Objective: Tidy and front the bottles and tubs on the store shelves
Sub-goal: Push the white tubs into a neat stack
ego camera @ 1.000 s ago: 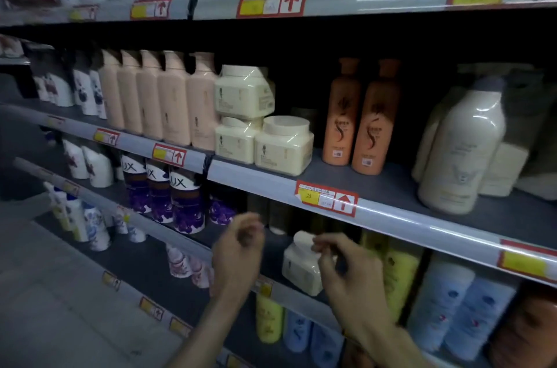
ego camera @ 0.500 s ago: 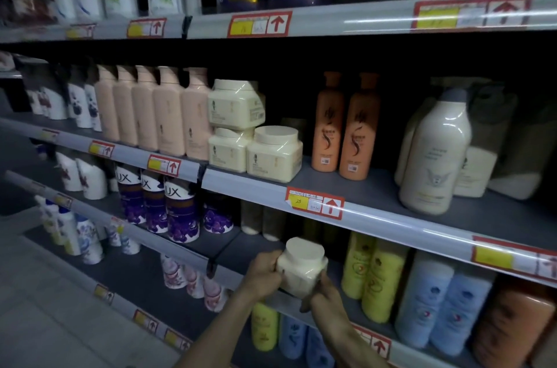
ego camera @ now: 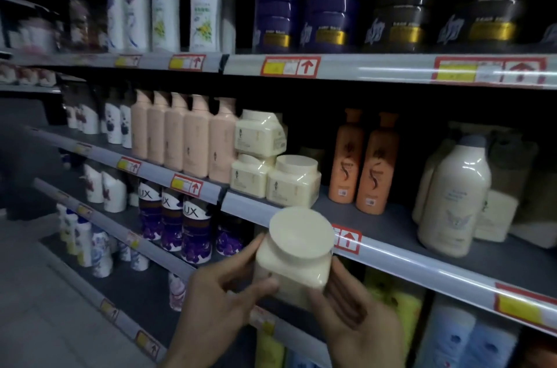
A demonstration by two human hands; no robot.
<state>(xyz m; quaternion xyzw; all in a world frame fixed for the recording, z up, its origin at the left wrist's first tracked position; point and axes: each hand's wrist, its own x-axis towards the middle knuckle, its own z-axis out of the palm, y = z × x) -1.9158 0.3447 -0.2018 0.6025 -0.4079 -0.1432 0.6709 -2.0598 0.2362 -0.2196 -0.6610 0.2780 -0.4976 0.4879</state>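
Hands nearest: the left hand (ego camera: 223,301) and right hand (ego camera: 352,316) both grip the cream tub (ego camera: 297,265), now raised level with the middle shelf (ego camera: 422,265) rail. Just beyond stand matching tubs (ego camera: 294,183), likely where it belongs.

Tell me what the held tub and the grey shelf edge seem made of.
The tub looks like cream plastic, smooth and semi-gloss: soft highlights on its lid. The shelf edge looks like glossy plastic strip, perhaps over metal: long bright reflections run along it.
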